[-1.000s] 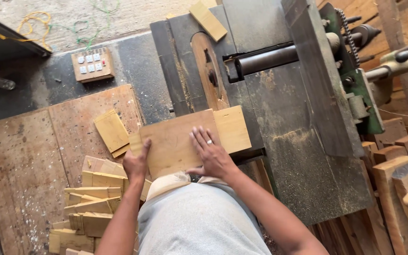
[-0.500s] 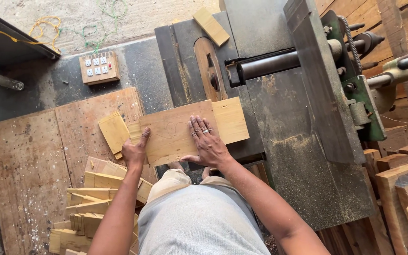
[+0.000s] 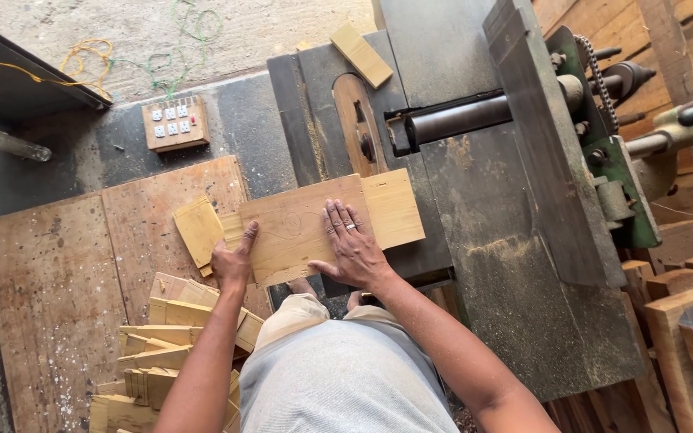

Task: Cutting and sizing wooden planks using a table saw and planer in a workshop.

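1. The wooden board (image 3: 314, 228) lies flat on the dark metal worktop (image 3: 475, 240) of the machine, one end over the slot plate (image 3: 358, 128), the other end hanging over the edge toward the plywood floor panel (image 3: 106, 265).
2. My right hand (image 3: 352, 248) lies on top of the board, fingers (image 3: 337, 220) spread and pressed flat. If the board jumps, I think this hand can slide forward toward the slot.
3. My left hand (image 3: 233, 261) holds the near end, thumb on top, the other fingers curled under the edge. With weak hold, the board may turn sideways.
4. The roller (image 3: 459, 119) is just beside the board's far corner; a twisted board could hit it.
5. The pile of cut pieces (image 3: 170, 345) lies near my legs, so I could stumble there.
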